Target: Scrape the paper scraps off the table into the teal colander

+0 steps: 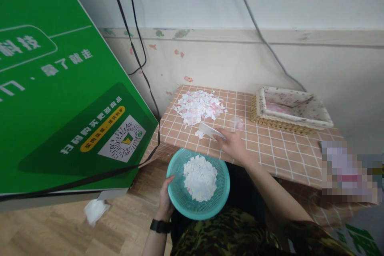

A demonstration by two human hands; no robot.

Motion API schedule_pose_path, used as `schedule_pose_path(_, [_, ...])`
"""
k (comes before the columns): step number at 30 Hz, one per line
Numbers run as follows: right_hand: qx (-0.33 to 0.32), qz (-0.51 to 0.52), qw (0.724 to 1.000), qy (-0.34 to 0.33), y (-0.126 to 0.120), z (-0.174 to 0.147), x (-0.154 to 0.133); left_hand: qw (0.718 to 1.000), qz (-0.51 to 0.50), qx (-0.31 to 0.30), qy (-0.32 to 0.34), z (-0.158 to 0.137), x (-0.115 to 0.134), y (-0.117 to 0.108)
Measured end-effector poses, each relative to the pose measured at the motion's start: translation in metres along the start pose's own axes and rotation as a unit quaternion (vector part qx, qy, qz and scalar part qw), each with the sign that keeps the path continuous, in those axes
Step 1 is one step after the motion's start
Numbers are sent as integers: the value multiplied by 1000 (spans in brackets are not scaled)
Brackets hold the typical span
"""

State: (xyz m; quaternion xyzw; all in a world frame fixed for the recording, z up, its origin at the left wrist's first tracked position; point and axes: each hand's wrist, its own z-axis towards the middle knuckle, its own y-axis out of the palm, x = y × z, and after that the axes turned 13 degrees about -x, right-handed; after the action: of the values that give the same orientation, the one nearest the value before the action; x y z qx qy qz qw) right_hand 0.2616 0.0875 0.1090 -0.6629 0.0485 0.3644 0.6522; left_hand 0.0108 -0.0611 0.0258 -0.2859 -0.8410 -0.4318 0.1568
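My left hand (166, 197) grips the rim of a round teal plastic basket (223, 174), which sits just below the table's front edge. A heap of small white paper pieces (200, 179) lies inside it. Over the tabletop, my right hand (231, 142) is closed on a flat white card (209, 131), held with its far end beside a few loose pieces. Just behind the card, a larger pile of small white and pinkish pieces (199, 106) is spread on the checked tablecloth (270, 148). What the pieces are exactly is too small to tell.
A cloth-lined wicker basket (283, 125) stands at the table's right, near a clear plastic scrap (238, 123). A large green sign panel (75, 88) rises on the left, with a black strap (150, 88) hanging beside it. A white bag (96, 210) lies on the floor.
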Motion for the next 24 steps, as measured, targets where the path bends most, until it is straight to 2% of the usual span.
schedule_pose_path(8, [14, 48, 999, -19, -12, -14, -2, 1000, 7, 29, 7, -1, 3, 2])
schedule_pose_path(12, [-51, 43, 997, -37, -13, -21, -2, 1000, 4, 25, 6, -1, 3, 3])
schedule_pose_path(15, [-70, 29, 996, -49, -11, -25, -2, 1000, 4, 14, -1, -2, 4, 4])
schedule_pose_path(21, [7, 37, 999, -28, -12, -20, 1, 1000, 5, 11, -9, -3, 5, 5])
schedule_pose_path(24, [-5, 30, 999, -22, -12, -11, 3, 1000, 6, 14, -5, -3, 6, 6])
